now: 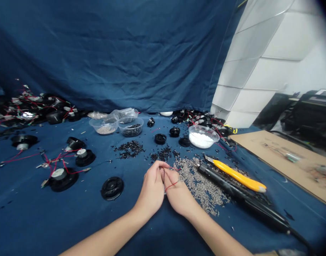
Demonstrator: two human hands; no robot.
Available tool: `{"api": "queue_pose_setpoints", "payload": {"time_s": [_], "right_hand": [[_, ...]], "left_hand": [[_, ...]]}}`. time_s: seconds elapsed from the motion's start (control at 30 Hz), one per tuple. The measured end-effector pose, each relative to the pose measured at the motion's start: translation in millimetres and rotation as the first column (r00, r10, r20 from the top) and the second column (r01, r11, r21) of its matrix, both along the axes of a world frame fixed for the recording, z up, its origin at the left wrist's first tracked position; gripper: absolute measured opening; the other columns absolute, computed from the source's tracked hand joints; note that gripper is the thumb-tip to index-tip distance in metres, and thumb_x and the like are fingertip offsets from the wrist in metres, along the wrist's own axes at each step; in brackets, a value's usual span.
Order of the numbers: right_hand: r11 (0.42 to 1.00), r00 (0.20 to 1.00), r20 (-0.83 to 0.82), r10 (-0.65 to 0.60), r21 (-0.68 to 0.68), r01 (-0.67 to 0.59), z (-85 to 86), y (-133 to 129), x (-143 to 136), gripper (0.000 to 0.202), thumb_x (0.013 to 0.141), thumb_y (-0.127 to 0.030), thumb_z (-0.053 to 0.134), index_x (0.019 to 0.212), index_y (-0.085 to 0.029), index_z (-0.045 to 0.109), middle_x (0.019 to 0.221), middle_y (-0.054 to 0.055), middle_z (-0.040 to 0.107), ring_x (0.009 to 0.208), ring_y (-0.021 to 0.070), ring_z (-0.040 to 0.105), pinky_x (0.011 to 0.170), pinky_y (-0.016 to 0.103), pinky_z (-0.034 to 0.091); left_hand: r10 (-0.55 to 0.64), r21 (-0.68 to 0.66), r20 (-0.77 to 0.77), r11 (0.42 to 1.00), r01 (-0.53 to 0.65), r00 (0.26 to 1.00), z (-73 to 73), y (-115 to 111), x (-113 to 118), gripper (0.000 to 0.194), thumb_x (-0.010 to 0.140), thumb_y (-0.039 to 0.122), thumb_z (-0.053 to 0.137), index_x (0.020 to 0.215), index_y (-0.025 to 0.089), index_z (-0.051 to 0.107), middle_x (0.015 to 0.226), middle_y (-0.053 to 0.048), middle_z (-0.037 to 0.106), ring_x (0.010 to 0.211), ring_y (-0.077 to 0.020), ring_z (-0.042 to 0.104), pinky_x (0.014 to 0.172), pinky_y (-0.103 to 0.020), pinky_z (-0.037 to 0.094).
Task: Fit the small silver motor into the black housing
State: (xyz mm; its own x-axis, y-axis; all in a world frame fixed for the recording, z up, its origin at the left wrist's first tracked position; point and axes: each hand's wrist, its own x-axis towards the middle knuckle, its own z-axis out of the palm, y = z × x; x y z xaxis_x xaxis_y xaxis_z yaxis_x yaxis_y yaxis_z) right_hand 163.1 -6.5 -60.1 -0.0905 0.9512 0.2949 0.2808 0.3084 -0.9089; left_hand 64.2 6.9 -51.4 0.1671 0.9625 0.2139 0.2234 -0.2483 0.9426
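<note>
A red wire [172, 185] is being clasped between the left hand [151, 186] and the right hand [177, 192] over the blue surface [45, 220], each grip being closed, its contents mostly hidden. The hands are being flanked by small metal pieces [199, 183] and a yellow cutter [237, 175] toward three o'clock, a black disc [112, 188] at nine, and a white-filled bowl [202, 138] at one.

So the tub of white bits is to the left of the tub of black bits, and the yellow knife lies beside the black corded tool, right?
Not quite: the head view shows the tub of white bits to the right of the tub of black bits.
</note>
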Motion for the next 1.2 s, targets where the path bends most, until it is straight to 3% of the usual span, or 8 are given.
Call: {"api": "queue_pose_setpoints", "payload": {"time_s": [0.3, 0.6, 0.7, 0.73, 0.87, 1.07, 1.2], "right_hand": [[0.999, 1.0, 0.015, -0.004, 0.04, 0.003, -9.1, 1.8, 3.5, 0.028, 0.095, -0.034, 0.035, 0.073, -0.021, 0.046, 0.07, 0.002, 0.055, 0.067, 0.0163, 0.052, 0.065, 0.029, 0.043], [0.999, 1.0, 0.019, 0.008, 0.044, -0.009, -5.5, 3.3, 1.6, 0.026, 0.095, -0.02, 0.033, 0.072, -0.02, 0.045, 0.074, 0.002, 0.056, 0.07, 0.0151, 0.052, 0.073, 0.029, 0.044], [1.0, 0.999, 0.023, -0.029, -0.004, 0.029, -7.3, 6.5, 1.3, 0.027, 0.096, -0.017, 0.035, 0.071, -0.019, 0.044, 0.072, 0.001, 0.056, 0.067, 0.0132, 0.05, 0.069, 0.026, 0.042], [0.999, 0.998, 0.033, -0.044, -0.005, 0.044, -8.0, 8.8, 2.3, 0.026, 0.096, -0.017, 0.037, 0.071, -0.019, 0.045, 0.072, 0.001, 0.056, 0.066, 0.0127, 0.05, 0.066, 0.024, 0.041], [0.997, 0.997, 0.044, -0.063, -0.042, 0.065, -6.0, 15.3, 6.6, 0.029, 0.097, -0.018, 0.039, 0.07, -0.017, 0.05, 0.071, 0.0, 0.058, 0.066, 0.0122, 0.052, 0.062, 0.022, 0.039], [0.998, 1.0, 0.012, -0.024, -0.065, 0.024, -3.4, 11.5, 6.8, 0.027, 0.097, -0.019, 0.041, 0.074, -0.017, 0.054, 0.073, 0.003, 0.059, 0.07, 0.0142, 0.054, 0.065, 0.023, 0.04], [0.998, 0.996, 0.083, -0.044, -0.047, 0.048, -5.4, 9.0, 8.0, 0.026, 0.097, -0.016, 0.038, 0.077, -0.016, 0.056, 0.076, 0.005, 0.06, 0.074, 0.0154, 0.055, 0.071, 0.025, 0.042]], "left_hand": [[-0.002, -0.001, -0.058, 1.0, 0.002, 0.998, 2.8, -1.8, 0.3, 0.027, 0.093, 0.016, 0.034, 0.094, 0.019, 0.061, 0.089, -0.004, 0.066, 0.087, -0.0186, 0.061, 0.078, -0.03, 0.045], [-0.016, -0.033, -0.064, 0.999, 0.014, 0.998, 0.9, 4.2, 0.3, 0.028, 0.09, 0.019, 0.036, 0.099, 0.018, 0.063, 0.098, -0.006, 0.068, 0.094, -0.0207, 0.062, 0.087, -0.033, 0.044], [-0.012, -0.038, -0.039, 0.999, 0.011, 0.999, -0.1, 13.2, -0.9, 0.029, 0.087, 0.024, 0.039, 0.102, 0.015, 0.062, 0.097, -0.009, 0.068, 0.092, -0.024, 0.061, 0.085, -0.037, 0.043], [0.034, -0.049, -0.025, 0.998, -0.035, 0.999, -0.4, 17.0, -1.0, 0.029, 0.085, 0.027, 0.042, 0.101, 0.015, 0.063, 0.097, -0.009, 0.068, 0.091, -0.0238, 0.061, 0.083, -0.036, 0.043], [0.028, -0.153, 0.049, 0.988, -0.02, 0.998, 2.7, 24.4, -0.7, 0.031, 0.076, 0.033, 0.052, 0.099, 0.015, 0.063, 0.091, -0.007, 0.069, 0.078, -0.0217, 0.061, 0.069, -0.03, 0.044], [0.098, -0.181, 0.098, 0.98, -0.079, 0.99, 4.8, 16.5, 2.6, 0.026, 0.074, 0.024, 0.049, 0.093, 0.016, 0.065, 0.083, -0.005, 0.069, 0.073, -0.0187, 0.06, 0.065, -0.027, 0.044], [0.087, -0.151, 0.086, 0.986, -0.073, 0.992, 2.9, 16.1, 2.6, 0.022, 0.076, 0.019, 0.048, 0.087, 0.016, 0.067, 0.083, -0.005, 0.069, 0.077, -0.0177, 0.061, 0.069, -0.025, 0.045]]}}
